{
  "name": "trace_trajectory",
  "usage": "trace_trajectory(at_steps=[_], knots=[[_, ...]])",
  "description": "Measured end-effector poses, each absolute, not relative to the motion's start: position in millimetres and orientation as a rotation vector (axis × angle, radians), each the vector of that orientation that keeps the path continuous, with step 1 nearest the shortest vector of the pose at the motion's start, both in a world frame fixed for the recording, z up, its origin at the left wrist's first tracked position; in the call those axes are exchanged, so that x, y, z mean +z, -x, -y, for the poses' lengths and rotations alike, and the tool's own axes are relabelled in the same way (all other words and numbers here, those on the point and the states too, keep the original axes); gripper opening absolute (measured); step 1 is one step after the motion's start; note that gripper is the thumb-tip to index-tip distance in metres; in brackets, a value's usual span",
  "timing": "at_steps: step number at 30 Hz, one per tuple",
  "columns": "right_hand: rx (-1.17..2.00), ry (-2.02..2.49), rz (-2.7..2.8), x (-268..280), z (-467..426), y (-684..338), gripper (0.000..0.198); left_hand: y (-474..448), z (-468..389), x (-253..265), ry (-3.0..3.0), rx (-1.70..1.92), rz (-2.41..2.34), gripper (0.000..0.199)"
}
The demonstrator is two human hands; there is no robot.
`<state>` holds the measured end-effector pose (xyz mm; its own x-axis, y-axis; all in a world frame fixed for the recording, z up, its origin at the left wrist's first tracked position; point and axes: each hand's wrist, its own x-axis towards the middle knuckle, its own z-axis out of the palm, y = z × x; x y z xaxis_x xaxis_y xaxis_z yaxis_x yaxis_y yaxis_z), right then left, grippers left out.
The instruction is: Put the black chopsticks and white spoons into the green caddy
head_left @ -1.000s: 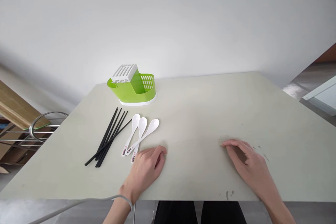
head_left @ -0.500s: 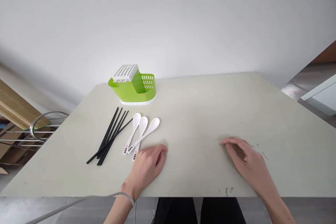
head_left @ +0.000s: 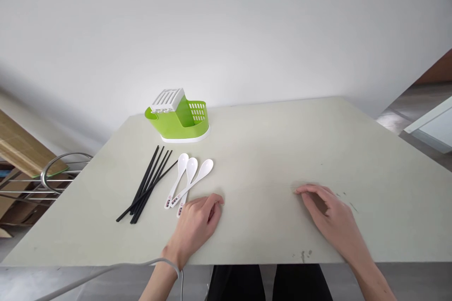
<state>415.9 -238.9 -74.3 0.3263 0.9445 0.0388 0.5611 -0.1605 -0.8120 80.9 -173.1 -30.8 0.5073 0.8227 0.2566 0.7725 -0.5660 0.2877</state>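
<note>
My left hand [head_left: 197,225] rests palm down on the pale table [head_left: 268,150], fingers loosely curled, holding nothing, its fingertips just right of the handle ends of three white spoons [head_left: 189,178]. Left of the spoons lies a bundle of several black chopsticks [head_left: 146,186]. A green and white cutlery holder [head_left: 178,117] stands at the back left of the table. My right hand [head_left: 330,218] lies flat on the table at the right, fingers spread and pointing left, with nothing in it.
A metal wire rack [head_left: 52,174] and wooden boards [head_left: 21,148] stand off the table's left side. A white wall rises behind the table. A grey cable [head_left: 106,273] runs from my left wrist past the near edge.
Both hands stay where they were. Only the view shifts slightly.
</note>
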Motion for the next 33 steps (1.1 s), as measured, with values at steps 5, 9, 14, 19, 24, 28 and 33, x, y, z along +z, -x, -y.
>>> trace_trajectory(at_steps=[5, 9, 14, 19, 24, 28, 33], knots=[[0.643, 1.813, 1.337, -72.9, 239.9, -414.7, 0.033, -81.2, 171.9, -31.1, -2.59, 0.541, -1.4, 0.02], [0.654, 1.802, 1.334, -70.9, 239.0, -413.3, 0.033, -81.6, 171.1, -30.9, -2.584, 0.533, -1.41, 0.02], [0.667, 1.778, 1.331, -69.1, 237.3, -412.7, 0.034, -81.1, 170.0, -31.4, -2.589, 0.514, -1.43, 0.021], [0.651, 1.779, 1.337, -68.1, 236.9, -412.0, 0.034, -80.0, 168.0, -34.6, -2.586, 0.544, -1.435, 0.021], [0.663, 1.78, 1.348, -67.9, 237.3, -412.1, 0.033, -80.1, 167.2, -35.4, -2.564, 0.552, -1.448, 0.021], [0.653, 1.764, 1.349, -67.6, 237.0, -411.7, 0.033, -81.1, 167.1, -32.9, -2.55, 0.541, -1.464, 0.022], [0.669, 1.743, 1.339, -64.4, 235.9, -410.3, 0.033, -81.8, 167.3, -32.7, -2.546, 0.538, -1.463, 0.022]])
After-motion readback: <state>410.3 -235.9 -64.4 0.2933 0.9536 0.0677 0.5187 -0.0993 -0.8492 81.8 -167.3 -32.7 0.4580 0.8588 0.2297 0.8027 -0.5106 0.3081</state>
